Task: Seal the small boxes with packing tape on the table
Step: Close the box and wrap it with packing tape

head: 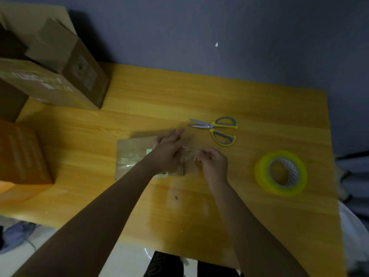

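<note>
Fingers of left hand (pixel 167 150) press box (pixel 131 154) flat.

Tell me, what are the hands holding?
The right hand pinches the loose end of a clear tape strip at its fingers. The left hand lies flat on the small box.
</note>
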`<action>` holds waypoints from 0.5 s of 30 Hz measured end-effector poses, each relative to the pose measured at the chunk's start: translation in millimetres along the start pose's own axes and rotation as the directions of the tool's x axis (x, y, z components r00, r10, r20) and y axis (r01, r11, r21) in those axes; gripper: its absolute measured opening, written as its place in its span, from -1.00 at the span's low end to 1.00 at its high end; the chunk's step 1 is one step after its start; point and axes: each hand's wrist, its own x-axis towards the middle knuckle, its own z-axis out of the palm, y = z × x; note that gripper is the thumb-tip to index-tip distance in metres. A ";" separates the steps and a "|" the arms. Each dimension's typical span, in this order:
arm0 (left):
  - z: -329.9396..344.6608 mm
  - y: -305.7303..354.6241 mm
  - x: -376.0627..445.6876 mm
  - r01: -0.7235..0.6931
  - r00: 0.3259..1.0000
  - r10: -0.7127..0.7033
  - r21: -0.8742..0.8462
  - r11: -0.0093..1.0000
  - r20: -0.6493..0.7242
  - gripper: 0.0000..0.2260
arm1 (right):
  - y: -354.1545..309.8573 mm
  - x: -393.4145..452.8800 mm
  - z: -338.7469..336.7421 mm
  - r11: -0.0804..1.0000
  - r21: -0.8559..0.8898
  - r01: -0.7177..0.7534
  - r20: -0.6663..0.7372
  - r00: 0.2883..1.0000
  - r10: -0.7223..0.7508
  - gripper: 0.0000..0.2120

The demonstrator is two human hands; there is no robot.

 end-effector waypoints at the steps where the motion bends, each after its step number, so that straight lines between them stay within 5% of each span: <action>1: -3.0 -3.9 -3.0 0.015 0.999 -0.017 -0.067 0.998 -0.029 -0.48 | 0.1 -0.1 -0.5 1.000 0.024 -0.007 -0.032 0.999 0.007 -0.82; 3: -3.0 -18.2 -7.0 0.053 0.994 -0.062 -0.094 0.994 -0.088 -0.45 | 3.3 -1.0 -3.7 0.998 0.061 -0.027 -0.084 0.996 0.033 -0.86; 7: 18.3 -40.4 -13.2 0.120 0.985 -0.097 0.159 0.980 -0.146 -0.25 | 14.1 -0.3 -13.4 1.000 -0.010 -0.017 -0.097 0.995 0.016 -0.89; 11: 30.7 -43.8 -15.5 0.085 0.952 -0.003 0.254 0.963 -0.306 -0.40 | 18.6 5.2 -10.5 0.972 -0.220 0.080 -0.089 0.991 -0.102 -0.84; 15: 32.6 -45.2 -15.0 0.086 0.935 0.014 0.264 0.961 -0.355 -0.48 | 21.7 4.0 -1.4 0.953 -0.302 0.042 -0.086 0.994 -0.071 -0.81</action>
